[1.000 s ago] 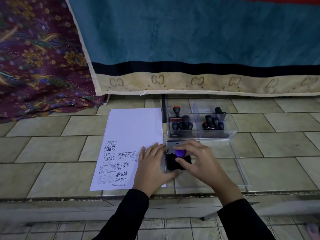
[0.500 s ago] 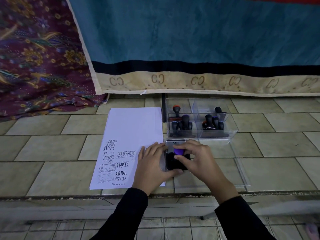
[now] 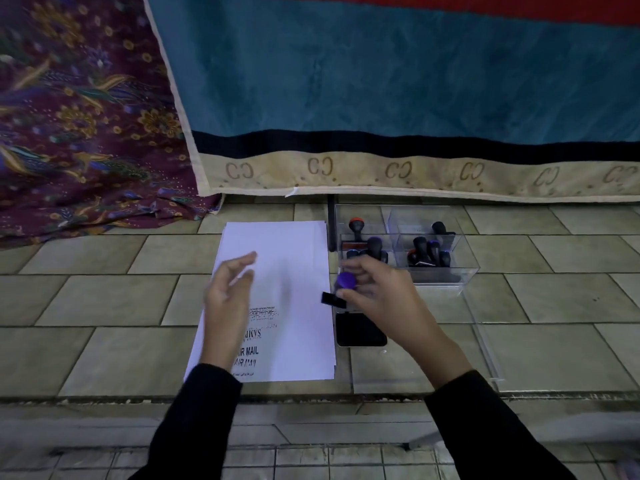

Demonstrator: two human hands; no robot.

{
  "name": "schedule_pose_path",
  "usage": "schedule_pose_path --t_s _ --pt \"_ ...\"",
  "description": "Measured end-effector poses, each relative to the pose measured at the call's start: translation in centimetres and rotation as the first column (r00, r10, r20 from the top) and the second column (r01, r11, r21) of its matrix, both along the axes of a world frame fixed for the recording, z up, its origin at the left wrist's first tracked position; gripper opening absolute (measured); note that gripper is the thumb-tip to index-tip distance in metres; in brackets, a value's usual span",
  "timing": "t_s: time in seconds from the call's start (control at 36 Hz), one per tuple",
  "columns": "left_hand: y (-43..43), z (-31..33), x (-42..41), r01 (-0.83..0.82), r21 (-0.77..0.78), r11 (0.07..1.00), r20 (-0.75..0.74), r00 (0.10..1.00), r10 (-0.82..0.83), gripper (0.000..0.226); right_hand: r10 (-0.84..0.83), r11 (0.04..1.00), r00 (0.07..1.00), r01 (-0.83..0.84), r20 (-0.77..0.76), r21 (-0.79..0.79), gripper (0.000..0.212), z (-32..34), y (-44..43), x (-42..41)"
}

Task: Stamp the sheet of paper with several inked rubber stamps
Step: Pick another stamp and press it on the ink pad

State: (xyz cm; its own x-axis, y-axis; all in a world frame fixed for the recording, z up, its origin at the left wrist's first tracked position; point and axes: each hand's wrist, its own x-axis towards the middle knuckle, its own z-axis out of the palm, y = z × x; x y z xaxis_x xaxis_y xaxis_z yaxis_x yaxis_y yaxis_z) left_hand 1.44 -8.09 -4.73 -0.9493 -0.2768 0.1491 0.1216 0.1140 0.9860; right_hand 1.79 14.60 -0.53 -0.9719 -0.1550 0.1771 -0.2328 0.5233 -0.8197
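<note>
Pale rectangular tiles make up the floor (image 3: 104,299); behind the sheet of paper (image 3: 294,258) hangs a teal cloth (image 3: 381,81) with a dark band and a beige border of repeated "CC" marks; to the far left of the sheet lies a purple floral fabric (image 3: 69,116). The sheet lies flat on the tiles, long side running away from the person; its near half carries black prints, among them "AIR MAIL" twice, and its far half is blank.

Just beside the sheet's right edge sits a black ink pad (image 3: 360,332); further right and back from the sheet stands a clear box (image 3: 460,271) in two compartments, with several dark-handled stamps (image 3: 420,245) upright inside; a clear lid (image 3: 467,341) lies flat on the tiles right of the pad.

The right hand (image 3: 377,289) has its fingers curled round a stamp (image 3: 346,281) with a purple knob and a black base, held in the air at the sheet's right edge, above the far end of the pad and tilted. The left hand (image 3: 225,292) is over the sheet's left half, fingers loosely straight and apart, holding nothing; motion blur hides whether it touches the paper. Both arms wear black sleeves (image 3: 485,427).
</note>
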Motion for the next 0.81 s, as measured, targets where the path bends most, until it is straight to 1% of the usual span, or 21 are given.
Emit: schedule_pose_path --t_s 0.06,0.08,0.11,0.17,0.19,0.22,0.28,0.33,0.44,0.81 --pt "-2.4 -0.4 -0.5 -0.07 -0.162 0.984 0.013 0.997 0.073 0.027 0.042 0.999 0.998 -0.041 -0.039 0.012 0.037 0.2 -1.8 -0.7" --pt "-3.5 -0.8 -0.8 -0.087 -0.266 0.96 0.028 0.995 0.098 0.026 0.076 0.996 0.995 -0.072 -0.067 0.051 0.035 0.1 -2.9 -1.1" --pt "-4.6 -1.3 -1.1 -0.092 -0.388 0.917 0.041 0.992 0.117 0.026 0.114 0.99 0.99 -0.106 -0.088 0.089 0.032 0.0 -4.1 -1.4" --pt "-6.1 -2.4 -1.7 -0.075 -0.64 0.765 0.045 0.99 0.135 0.029 0.186 0.976 0.978 -0.174 -0.091 0.131 0.03 -0.4 -6.4 -2.2" --pt "-6.4 -2.9 -1.9 -0.06 -0.719 0.692 0.057 0.988 0.145 0.03 0.215 0.968 0.973 -0.202 -0.08 0.146 0.029 -0.7 -7.4 -2.6" --pt "-6.6 -3.4 -1.9 -0.044 -0.765 0.643 0.077 0.984 0.16 0.03 0.239 0.96 0.968 -0.224 -0.072 0.168 0.029 -1.0 -8.4 -2.9" --pt "-6.4 -4.0 -1.7 -0.03 -0.8 0.6 0.111 0.974 0.197 0.03 0.278 0.939 0.958 -0.257 -0.066 0.227 0.029 -1.4 -9.9 -3.6" --pt "-6.3 -4.5 -1.6 -0.036 -0.807 0.589 0.115 0.969 0.217 0.031 0.301 0.92 0.952 -0.276 -0.049 0.277 0.028 -1.8 -11.0 -4.1" --pt "-6.6 -4.7 -1.7 -0.036 -0.809 0.587 0.116 0.969 0.22 0.031 0.311 0.905 0.95 -0.29 -0.02 0.311 0.025 -2.2 -12.2 -4.6" --pt "-6.6 -5.0 -1.9 -0.051 -0.792 0.609 0.105 0.97 0.218 0.031 0.345 0.874 0.937 -0.301 -0.05 0.382 0.023 -2.6 -13.3 -4.3"
